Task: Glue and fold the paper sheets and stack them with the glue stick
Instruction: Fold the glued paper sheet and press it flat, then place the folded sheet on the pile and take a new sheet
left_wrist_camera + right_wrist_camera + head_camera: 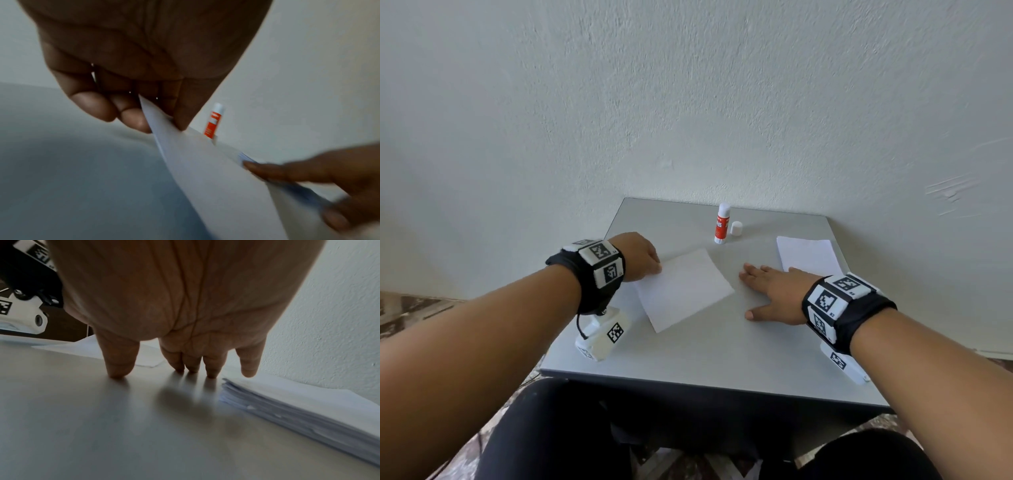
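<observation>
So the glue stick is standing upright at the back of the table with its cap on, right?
Not quite. The glue stick does stand upright at the back of the table, but its cap is off, standing on the table just beside it. The head view shows this.

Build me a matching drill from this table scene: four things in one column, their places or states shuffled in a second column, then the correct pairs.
Things:
1. glue stick
2. white cap
3. single paper sheet
4. paper stack

States:
A. piled near the table's right edge
B. pinched at a corner by the left hand
C. standing upright, uncapped
D. sitting just right of the glue stick

Pairs: 1-C, 2-D, 3-B, 4-A
</observation>
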